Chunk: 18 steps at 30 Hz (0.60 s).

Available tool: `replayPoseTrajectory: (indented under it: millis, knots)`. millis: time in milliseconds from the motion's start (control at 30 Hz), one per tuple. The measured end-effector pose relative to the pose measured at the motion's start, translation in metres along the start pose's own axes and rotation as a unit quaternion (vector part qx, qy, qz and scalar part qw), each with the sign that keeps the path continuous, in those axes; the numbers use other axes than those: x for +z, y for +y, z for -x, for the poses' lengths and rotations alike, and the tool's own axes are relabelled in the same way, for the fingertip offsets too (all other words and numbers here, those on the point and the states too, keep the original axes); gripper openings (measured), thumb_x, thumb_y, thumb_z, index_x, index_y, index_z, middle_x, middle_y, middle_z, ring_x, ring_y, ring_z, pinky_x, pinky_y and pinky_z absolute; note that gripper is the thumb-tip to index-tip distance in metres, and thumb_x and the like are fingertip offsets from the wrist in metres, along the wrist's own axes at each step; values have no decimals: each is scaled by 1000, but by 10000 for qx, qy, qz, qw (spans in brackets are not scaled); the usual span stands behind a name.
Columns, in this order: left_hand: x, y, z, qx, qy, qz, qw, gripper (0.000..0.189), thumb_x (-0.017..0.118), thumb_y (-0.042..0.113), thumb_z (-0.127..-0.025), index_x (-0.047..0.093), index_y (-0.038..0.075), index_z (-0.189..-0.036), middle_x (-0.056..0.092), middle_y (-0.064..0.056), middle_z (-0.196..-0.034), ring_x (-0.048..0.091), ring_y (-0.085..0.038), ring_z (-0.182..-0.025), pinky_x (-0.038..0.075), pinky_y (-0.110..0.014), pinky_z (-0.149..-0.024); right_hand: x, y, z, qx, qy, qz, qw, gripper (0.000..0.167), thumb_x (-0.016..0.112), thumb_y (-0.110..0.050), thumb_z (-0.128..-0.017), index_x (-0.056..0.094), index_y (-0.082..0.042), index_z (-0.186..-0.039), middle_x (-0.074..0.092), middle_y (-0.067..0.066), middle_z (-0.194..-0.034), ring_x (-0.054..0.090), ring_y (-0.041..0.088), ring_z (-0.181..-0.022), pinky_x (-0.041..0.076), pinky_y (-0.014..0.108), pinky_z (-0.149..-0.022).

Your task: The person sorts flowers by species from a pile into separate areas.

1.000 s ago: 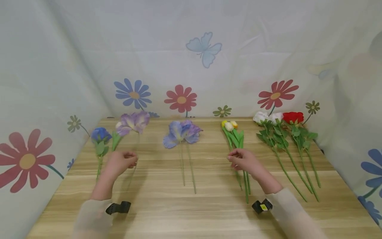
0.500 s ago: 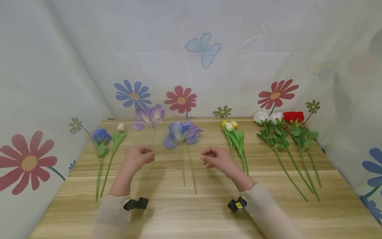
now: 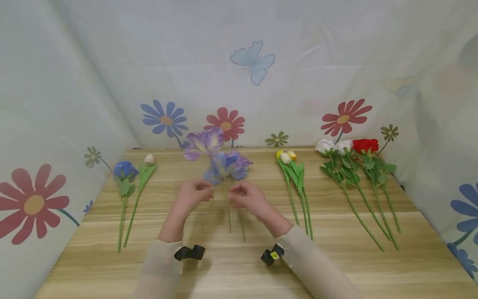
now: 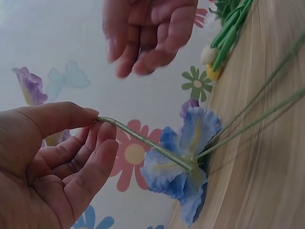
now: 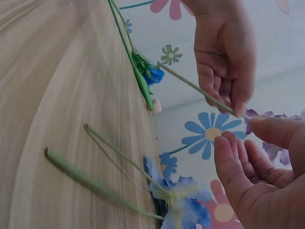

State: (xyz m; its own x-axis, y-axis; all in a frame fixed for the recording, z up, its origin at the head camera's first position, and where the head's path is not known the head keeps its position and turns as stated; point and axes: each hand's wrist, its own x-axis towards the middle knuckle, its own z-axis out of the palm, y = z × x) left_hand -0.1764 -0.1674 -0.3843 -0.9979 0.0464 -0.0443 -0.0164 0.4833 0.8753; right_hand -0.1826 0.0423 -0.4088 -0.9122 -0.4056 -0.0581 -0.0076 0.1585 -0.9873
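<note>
My left hand (image 3: pixel 193 196) pinches the thin green stem of a pale purple iris (image 3: pixel 203 142) between thumb and fingertips, raised above the table. In the left wrist view, the held stem (image 4: pixel 147 143) slants from the fingertips. Two blue-and-purple irises (image 3: pixel 225 166) lie just beyond, partly overlapped by the held bloom. Close by on the right, my right hand (image 3: pixel 249 197) hovers over their stems with fingers loosely bent and nothing in them. The right wrist view shows its fingers (image 5: pixel 233 164) just short of the held stem.
On the wooden table (image 3: pixel 231 282), a blue rose (image 3: pixel 125 169) and a pale tulip (image 3: pixel 149 159) lie at left. Several tulips (image 3: pixel 298 178) lie right of centre. White roses (image 3: pixel 325 145) and red roses (image 3: pixel 366 145) lie far right. A flower-printed cloth (image 3: pixel 306 83) hangs behind.
My left hand has carried the purple iris rightward from beside the pale tulip to the middle. My right hand has moved left from above the tulips toward it.
</note>
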Motion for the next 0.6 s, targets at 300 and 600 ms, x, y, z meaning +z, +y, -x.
replayPoseTrajectory:
  millis: [300,600]
  knots:
    - [15,7,-1,124,-62,173,9998,27,66,9,-96,70,-12,-113,74,-31,-108,77,-31,-86,65,-36,-78,14,-3,-5,5,96,-57,9999,33,64,-11,-98,60,10,-123,68,29,-118,71,16,-90,64,43,-87]
    - [21,10,1,46,-117,190,9997,30,65,10,-95,69,-10,-117,75,-29,-108,77,-37,-91,65,-40,-82,17,-4,-7,78,189,-163,9997,30,62,-8,-98,61,11,-121,69,29,-116,69,10,-83,65,37,-83]
